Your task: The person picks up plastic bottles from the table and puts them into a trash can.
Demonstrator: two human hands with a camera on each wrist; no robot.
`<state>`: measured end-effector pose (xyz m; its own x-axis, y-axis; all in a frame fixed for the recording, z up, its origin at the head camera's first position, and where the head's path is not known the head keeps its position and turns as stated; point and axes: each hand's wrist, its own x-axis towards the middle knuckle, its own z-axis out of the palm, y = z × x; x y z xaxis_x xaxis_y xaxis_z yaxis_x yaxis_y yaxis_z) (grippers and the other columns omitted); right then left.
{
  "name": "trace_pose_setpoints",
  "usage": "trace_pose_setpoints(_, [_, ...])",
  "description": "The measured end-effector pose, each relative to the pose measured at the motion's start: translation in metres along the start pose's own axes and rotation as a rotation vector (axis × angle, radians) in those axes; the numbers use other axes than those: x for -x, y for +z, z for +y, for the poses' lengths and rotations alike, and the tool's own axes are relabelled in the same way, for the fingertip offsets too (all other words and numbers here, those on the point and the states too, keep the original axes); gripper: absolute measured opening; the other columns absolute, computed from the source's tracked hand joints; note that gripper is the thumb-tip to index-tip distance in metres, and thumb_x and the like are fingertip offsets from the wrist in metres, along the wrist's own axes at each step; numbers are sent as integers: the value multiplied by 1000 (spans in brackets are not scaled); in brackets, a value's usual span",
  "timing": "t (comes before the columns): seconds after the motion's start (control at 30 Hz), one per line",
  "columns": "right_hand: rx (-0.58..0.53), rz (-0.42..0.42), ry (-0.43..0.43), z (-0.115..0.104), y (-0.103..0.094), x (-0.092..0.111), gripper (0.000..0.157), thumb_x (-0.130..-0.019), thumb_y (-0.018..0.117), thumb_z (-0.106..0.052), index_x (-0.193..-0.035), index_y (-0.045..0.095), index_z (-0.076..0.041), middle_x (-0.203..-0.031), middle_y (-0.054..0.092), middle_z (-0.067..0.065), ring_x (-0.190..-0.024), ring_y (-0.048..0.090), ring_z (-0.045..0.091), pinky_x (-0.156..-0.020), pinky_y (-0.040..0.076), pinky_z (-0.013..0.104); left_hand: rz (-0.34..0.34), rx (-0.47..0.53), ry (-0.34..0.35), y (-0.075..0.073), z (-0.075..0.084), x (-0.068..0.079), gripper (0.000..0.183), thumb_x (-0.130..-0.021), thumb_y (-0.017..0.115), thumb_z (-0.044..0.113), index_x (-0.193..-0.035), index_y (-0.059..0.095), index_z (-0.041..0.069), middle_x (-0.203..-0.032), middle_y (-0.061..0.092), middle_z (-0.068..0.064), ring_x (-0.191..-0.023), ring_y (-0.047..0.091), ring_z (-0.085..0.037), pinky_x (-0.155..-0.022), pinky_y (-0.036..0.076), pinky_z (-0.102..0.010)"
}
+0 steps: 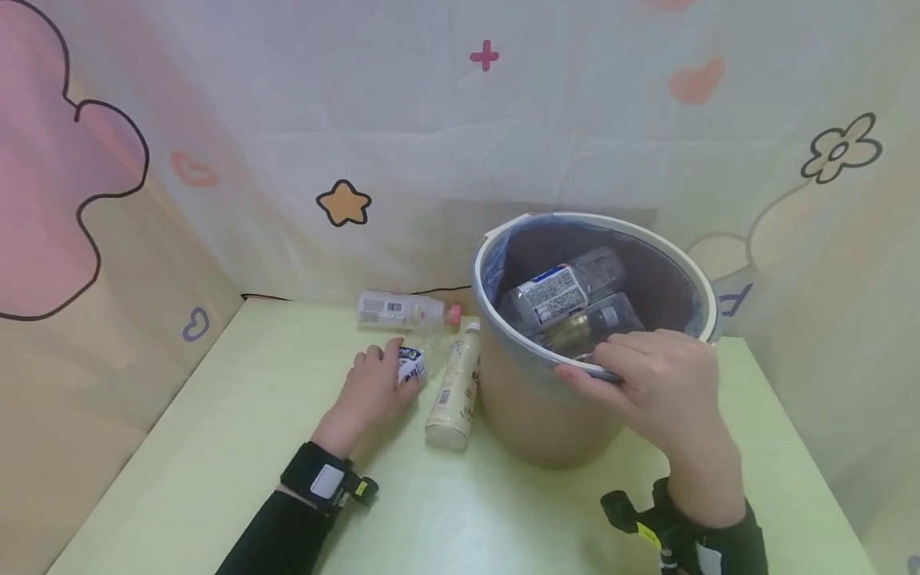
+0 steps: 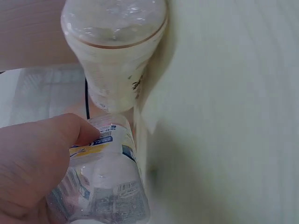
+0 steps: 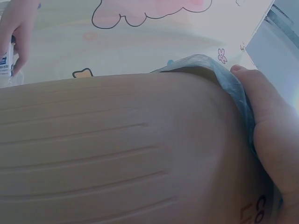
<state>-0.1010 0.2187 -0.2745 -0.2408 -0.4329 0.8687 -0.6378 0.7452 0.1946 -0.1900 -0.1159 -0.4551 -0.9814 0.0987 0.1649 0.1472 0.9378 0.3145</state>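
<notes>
My left hand [image 1: 370, 387] grips a clear plastic bottle [image 1: 413, 365] with a blue and white label, down at the tabletop. In the left wrist view, thumb and fingers wrap this bottle [image 2: 114, 186] from the side. My right hand [image 1: 664, 383] holds the near right rim of a beige trash bin [image 1: 549, 423], thumb outside and fingers hidden over the edge. A bluish bag [image 3: 238, 93] lines the bin and folds over its rim. Inside lie a clear labelled bottle [image 1: 557, 295] and a second, yellowish-looking bottle [image 1: 592, 323].
Between the left hand and the bin, a cream bottle [image 1: 453, 399] with a white cap lies on the pale table [image 1: 237, 447]. Behind it, a pink-capped bottle [image 1: 398, 310] lies sideways near the back. A patterned curtain [image 1: 402, 112] encloses the table's back and sides.
</notes>
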Motion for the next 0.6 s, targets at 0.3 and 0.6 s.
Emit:
trace_pose_setpoints(0.3, [-5,-10,6,1,0,1,56,-84,50,-58,-47,29,-21,-46,23,-14,-44,16,2,-43,7,21,24,132,-4,-33,11,2,75,-82,58,48,-142,28,13,-112,49,-19,-89,48,-27,-63,45,-34])
trace_pose_setpoints(0.6, [-18,-10,0,1,0,1,56,-83,52,-58,-47,29,-22,-46,23,-14,-44,16,1,-43,7,21,93,293,-31,-75,31,8,66,-84,58,44,-137,33,15,-102,52,-10,-83,53,-21,-56,46,-27])
